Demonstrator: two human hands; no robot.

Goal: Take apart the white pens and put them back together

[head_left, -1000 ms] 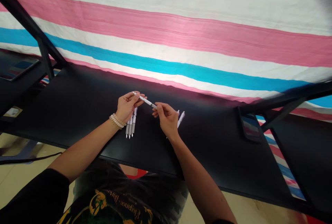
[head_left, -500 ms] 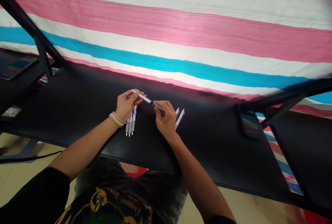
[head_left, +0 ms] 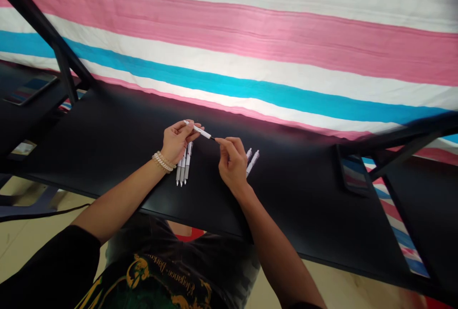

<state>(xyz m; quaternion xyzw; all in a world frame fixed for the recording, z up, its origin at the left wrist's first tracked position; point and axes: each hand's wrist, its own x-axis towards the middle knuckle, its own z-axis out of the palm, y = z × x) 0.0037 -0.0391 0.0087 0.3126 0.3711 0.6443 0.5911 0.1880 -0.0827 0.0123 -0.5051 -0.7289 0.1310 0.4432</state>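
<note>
My left hand (head_left: 177, 142) is closed on the white barrel of a pen (head_left: 202, 132), held tilted above the table. A thin black refill (head_left: 213, 138) sticks out of the barrel's right end. At that refill's tip is the index finger of my right hand (head_left: 232, 161), whose other fingers are curled; whatever lies inside them is hidden. Below my left hand, several white pens with grey grips (head_left: 182, 170) lie side by side, tips toward me. Two more white pens (head_left: 252, 162) lie just right of my right hand, partly covered by it.
The black table (head_left: 286, 204) runs across the view. A striped sheet (head_left: 250, 51) hangs behind it. Dark metal supports (head_left: 66, 68) stand at the left, with another dark support (head_left: 404, 151) at the right.
The grey grip seen earlier in my right fingers at the pen's end is out of sight. The black refill now shows bare, and the right fingers sit slightly further right. The view has shifted a little.
</note>
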